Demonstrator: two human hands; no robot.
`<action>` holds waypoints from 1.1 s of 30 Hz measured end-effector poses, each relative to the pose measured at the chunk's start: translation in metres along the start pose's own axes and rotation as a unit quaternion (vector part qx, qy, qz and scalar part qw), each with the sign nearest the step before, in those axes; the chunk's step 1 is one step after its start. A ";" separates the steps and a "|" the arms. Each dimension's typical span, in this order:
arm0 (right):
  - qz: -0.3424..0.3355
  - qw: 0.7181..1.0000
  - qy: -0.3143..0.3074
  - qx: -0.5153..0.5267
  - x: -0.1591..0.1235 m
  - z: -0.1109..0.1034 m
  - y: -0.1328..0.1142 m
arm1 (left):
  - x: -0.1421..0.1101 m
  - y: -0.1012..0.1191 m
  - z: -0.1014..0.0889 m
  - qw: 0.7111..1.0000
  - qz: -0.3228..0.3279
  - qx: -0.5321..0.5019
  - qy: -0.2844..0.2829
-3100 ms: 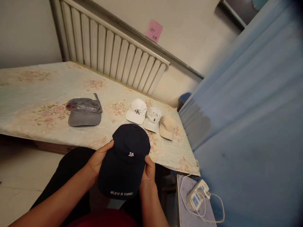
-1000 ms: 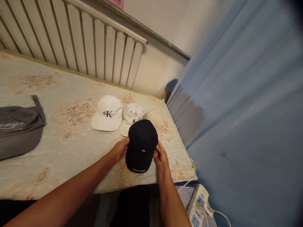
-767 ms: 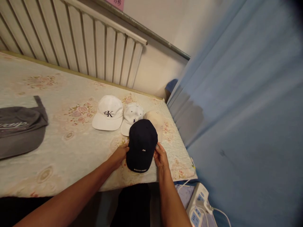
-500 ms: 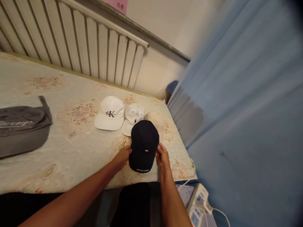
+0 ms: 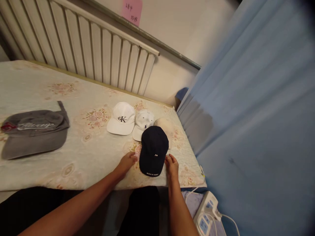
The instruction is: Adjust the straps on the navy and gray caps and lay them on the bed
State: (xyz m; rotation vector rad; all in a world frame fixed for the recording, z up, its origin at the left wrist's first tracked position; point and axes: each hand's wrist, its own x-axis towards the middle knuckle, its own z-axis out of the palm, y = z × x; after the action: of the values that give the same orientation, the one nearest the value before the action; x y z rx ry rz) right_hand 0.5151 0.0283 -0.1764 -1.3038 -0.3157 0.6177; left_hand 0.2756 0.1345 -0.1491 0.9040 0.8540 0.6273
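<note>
A navy cap [image 5: 154, 150] with a small white logo lies on the floral bed cover [image 5: 81, 154] near the front right corner. My left hand [image 5: 126, 162] rests just left of its brim, fingers loosely spread, apart from the cap. My right hand [image 5: 171, 165] sits just right of the brim, fingers relaxed and holding nothing. Behind the navy cap stand a white CK cap [image 5: 121, 118], a smaller white cap [image 5: 142, 120] and a beige cap [image 5: 166, 125], partly covered by the navy one.
A grey cap [image 5: 35, 131] lies at the left of the bed. A white radiator [image 5: 98, 57] runs along the wall behind. A blue curtain [image 5: 258, 114] hangs at the right. A white power strip [image 5: 205, 218] with its cord sits low right.
The navy cap was carried from my lap onto the bed and set down before the other caps. Both hands have let go and drawn slightly away from its brim.
</note>
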 end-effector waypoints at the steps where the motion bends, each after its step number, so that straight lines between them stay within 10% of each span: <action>1: -0.006 1.000 0.015 -0.007 -0.003 -0.003 0.000 | -0.006 0.001 -0.006 1.000 0.000 0.011 0.018; 10: -0.065 0.992 0.093 -0.048 -0.067 -0.006 -0.013 | -0.064 0.003 -0.081 0.996 -0.022 0.058 0.058; 23: -0.059 0.977 -0.113 -0.173 -0.169 0.118 0.046 | -0.123 0.016 -0.181 0.989 0.014 0.056 0.137; 33: -0.254 0.889 -0.112 -0.363 -0.173 0.155 0.065 | -0.139 0.042 -0.248 0.979 0.042 -0.046 0.192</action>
State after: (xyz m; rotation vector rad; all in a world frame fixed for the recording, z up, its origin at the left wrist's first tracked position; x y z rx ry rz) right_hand 0.2763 0.0590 -0.1787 -1.7645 -1.1234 0.1850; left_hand -0.0118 0.1501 -0.1474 0.7475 1.1254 0.9263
